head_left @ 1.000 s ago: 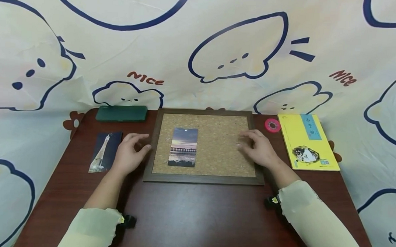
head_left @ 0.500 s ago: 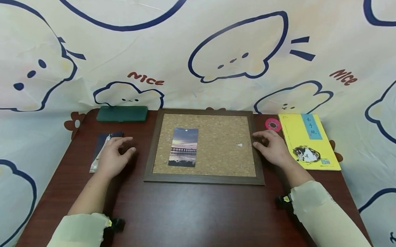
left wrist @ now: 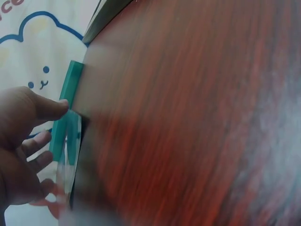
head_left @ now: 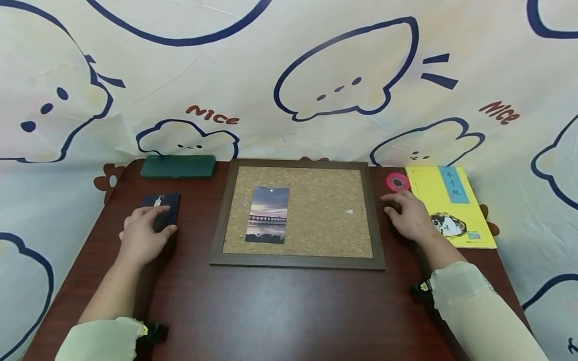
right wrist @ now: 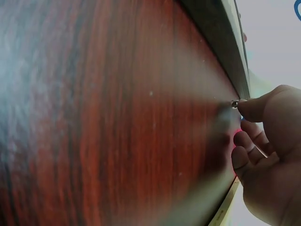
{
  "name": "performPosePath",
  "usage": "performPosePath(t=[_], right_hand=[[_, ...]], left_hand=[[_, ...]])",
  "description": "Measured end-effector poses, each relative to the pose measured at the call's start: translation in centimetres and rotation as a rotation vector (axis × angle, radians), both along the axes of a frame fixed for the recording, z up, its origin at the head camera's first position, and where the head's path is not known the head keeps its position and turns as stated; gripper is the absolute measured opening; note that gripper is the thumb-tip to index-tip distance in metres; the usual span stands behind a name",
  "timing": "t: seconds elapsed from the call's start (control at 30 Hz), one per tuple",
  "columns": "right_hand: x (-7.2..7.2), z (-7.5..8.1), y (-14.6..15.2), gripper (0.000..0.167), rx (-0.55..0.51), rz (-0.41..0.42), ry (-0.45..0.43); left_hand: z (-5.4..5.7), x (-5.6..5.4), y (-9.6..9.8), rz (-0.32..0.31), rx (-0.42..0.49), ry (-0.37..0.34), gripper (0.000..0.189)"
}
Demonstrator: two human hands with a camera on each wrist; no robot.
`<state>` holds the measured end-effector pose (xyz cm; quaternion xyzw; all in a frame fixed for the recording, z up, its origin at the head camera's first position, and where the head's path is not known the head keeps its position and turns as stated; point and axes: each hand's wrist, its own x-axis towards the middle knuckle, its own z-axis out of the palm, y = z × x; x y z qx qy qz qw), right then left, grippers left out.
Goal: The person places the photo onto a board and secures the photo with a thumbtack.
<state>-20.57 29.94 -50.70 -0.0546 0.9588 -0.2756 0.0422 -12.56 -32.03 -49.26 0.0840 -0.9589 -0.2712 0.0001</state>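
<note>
My left hand [head_left: 143,236] is over the tower photo [head_left: 172,202] at the table's left, covering its lower part. Its thumb and fingers are apart, with nothing visible between them. In the left wrist view that photo [left wrist: 73,146] appears edge-on, glossy, close to the fingers. Right of the corkboard [head_left: 316,214], my right hand [head_left: 408,215] is near the pink round roll [head_left: 397,182]. A small shiny metal pin [right wrist: 234,104] shows at its thumb tip, pinched there; its exact shape is too small to tell. A pier photo [head_left: 267,214] hangs on the board's left half.
A dark green case [head_left: 178,166] lies at the back left. At the right lies a yellow book [head_left: 450,209], partly behind my right hand. A small whitish spot [head_left: 349,211] shows on the cork's right side. A patterned cloth [head_left: 320,139] closes off the back of the table.
My left hand has moved left from the board's edge to over the tower photo. My right hand has drawn off the cork to the right, uncovering the whitish spot.
</note>
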Motion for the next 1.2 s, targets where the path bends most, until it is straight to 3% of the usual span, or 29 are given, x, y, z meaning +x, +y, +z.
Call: performPosePath(t=[0.3,0.63,1.2], right_hand=[[-0.5,-0.4,0.4,0.030,0.044,0.043,-0.001],[-1.0,-0.5,0.3,0.022,0.064,0.065,0.019],[-0.8,-0.4,0.2,0.017,0.020,0.008,-0.018]], left_hand=[[0.0,0.1,-1.4,0.111,-0.022,-0.113,0.083],[0.1,-0.6,-2.5,0.175,-0.010,-0.219,0.093],[0.5,-0.9,-2.9,0.149,0.036,-0.199,0.087]])
